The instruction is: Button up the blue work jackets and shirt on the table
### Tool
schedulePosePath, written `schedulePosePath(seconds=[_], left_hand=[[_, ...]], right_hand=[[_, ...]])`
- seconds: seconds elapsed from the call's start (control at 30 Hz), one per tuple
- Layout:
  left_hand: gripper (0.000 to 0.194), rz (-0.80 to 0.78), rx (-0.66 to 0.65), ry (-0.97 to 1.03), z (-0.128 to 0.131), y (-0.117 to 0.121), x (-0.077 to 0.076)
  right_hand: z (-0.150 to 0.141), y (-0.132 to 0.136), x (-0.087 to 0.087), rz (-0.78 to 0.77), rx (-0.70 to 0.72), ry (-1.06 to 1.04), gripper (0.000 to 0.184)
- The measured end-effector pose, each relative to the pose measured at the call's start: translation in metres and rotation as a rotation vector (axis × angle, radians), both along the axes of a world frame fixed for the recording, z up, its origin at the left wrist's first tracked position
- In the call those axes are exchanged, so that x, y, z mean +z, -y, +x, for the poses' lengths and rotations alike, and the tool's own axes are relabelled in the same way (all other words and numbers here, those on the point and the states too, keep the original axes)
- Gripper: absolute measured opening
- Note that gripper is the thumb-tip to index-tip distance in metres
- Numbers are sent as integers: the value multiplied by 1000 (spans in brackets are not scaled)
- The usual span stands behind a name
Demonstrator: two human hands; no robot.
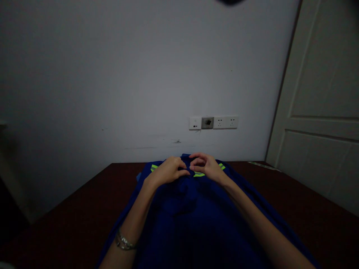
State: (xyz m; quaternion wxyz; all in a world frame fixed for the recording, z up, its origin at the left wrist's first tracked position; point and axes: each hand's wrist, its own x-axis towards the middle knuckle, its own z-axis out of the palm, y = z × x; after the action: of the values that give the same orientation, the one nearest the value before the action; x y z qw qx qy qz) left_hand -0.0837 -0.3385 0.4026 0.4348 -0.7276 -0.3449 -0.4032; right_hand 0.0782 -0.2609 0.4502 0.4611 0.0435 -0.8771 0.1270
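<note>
A blue work jacket (207,216) with yellow-green reflective strips lies spread out in front of me, its far end close to the wall. Over its upper middle, my left hand (169,170) is closed, thumb and fingers pinching the blue cloth. Facing it from the right, my right hand (209,168) has its thumb and fingertips drawn together at the same spot on the jacket, beside a reflective strip (199,174). Only a small gap separates the two sets of fingertips. Any small fastener between them is too dark to make out. A bracelet (125,241) circles my left wrist.
The jacket rests on a dark red tabletop (92,198) that meets a pale wall (140,82). Sockets and a switch panel (226,122) are set in the wall. To the right stands a white panelled door (322,93). A thin strip (263,166) lies near the table's far right edge.
</note>
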Motion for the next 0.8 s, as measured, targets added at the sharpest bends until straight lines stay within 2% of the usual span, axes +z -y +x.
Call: schedulePosePath(seconds=[0.1,0.27,0.5,0.6,0.67,0.8], left_hand=[[20,-9,3,3,1,2,0],[20,-30,-9,5,3,5,-1],[18,-7,20,-20,7,9,-4],[18,14,24,-17,6,5,-4],[18,-4,40,-4,4,3,-2],[18,-67,64,42,0,5,-1]], right_hand=[[-2,0,0,-171,14,-6,41],[-3,1,-1,-356,27,-16,38],[-5,-7,0,-475,73,43,38],[-2,-8,3,-317,26,64,34],[5,-6,6,-55,-64,74,29],[25,3,11,565,-288,22,16]])
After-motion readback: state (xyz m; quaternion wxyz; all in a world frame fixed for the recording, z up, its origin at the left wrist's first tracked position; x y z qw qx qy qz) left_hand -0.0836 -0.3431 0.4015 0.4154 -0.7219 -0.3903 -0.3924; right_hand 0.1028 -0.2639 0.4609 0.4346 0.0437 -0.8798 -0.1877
